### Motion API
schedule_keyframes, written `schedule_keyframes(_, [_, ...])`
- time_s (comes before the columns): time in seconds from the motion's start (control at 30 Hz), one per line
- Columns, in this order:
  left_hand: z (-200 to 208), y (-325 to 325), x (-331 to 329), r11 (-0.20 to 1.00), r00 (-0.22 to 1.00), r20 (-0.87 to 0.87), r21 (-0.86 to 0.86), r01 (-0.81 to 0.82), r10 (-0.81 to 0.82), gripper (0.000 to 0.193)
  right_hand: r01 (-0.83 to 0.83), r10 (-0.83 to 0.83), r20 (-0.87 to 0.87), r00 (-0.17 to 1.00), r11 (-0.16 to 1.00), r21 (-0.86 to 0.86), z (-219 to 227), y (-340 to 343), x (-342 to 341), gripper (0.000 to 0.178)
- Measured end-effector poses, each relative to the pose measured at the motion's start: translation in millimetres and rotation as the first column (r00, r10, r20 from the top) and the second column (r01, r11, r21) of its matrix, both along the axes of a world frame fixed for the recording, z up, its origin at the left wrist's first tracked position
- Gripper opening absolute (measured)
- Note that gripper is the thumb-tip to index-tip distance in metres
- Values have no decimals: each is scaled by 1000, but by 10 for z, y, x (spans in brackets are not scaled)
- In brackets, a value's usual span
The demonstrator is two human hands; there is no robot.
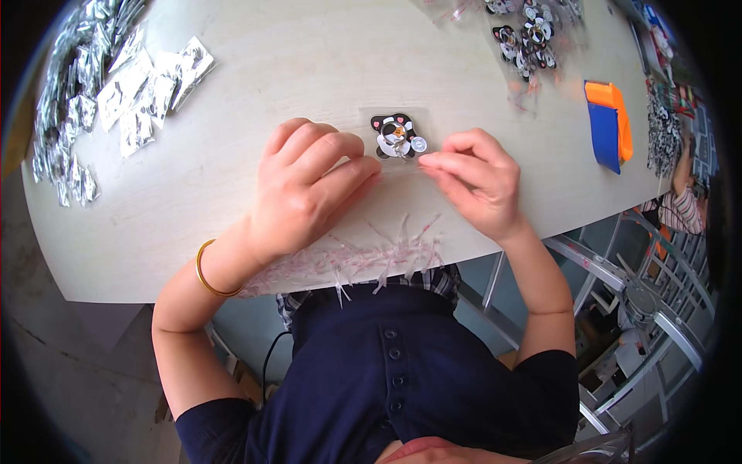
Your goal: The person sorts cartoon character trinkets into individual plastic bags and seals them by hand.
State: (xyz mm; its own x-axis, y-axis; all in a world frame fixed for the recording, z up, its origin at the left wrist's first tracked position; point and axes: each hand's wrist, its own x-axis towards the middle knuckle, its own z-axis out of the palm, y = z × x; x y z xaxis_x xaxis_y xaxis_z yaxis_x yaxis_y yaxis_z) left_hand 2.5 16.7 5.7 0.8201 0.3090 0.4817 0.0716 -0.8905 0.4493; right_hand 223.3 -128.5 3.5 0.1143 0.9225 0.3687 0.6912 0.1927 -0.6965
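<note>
pale table [309, 54] near its front edge: my left hand [305, 189] presses the clear bag [398, 166] holding the panda charm [396, 136], right hand [475, 182] pinching its flap. mid-sealing i reckon, next needs a straight fold.

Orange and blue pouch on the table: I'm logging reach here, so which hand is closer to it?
Right. The right hand sits at the table's middle, left of the orange and blue pouch, apart from it. The left hand lies farther left still.
</note>
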Motion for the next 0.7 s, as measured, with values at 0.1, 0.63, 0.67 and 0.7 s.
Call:
schedule_keyframes(0.1, [13, 35, 68, 1000, 1000, 19, -26, -18, 18, 28, 36, -38, -68, 997, 999, -23, 44, 58, 34, 29])
schedule_keyframes(0.63, [-77, -75, 35, 973, 976, -181, -171, -152, 121, 14, 151, -159, -22, 987, 966, -209, -19, 20, -82, 7])
schedule_keyframes(0.67, [-82, -78, 32, 967, 971, -196, -187, -175, 138, 14, 151, -159, -24, 987, 966, -210, -11, 35, -100, 7])
schedule_keyframes(0.7, [-90, -82, 36, 959, 965, -210, -203, -198, 155, 13, 170, -176, -10, 984, 961, -220, -5, 48, -112, 8])
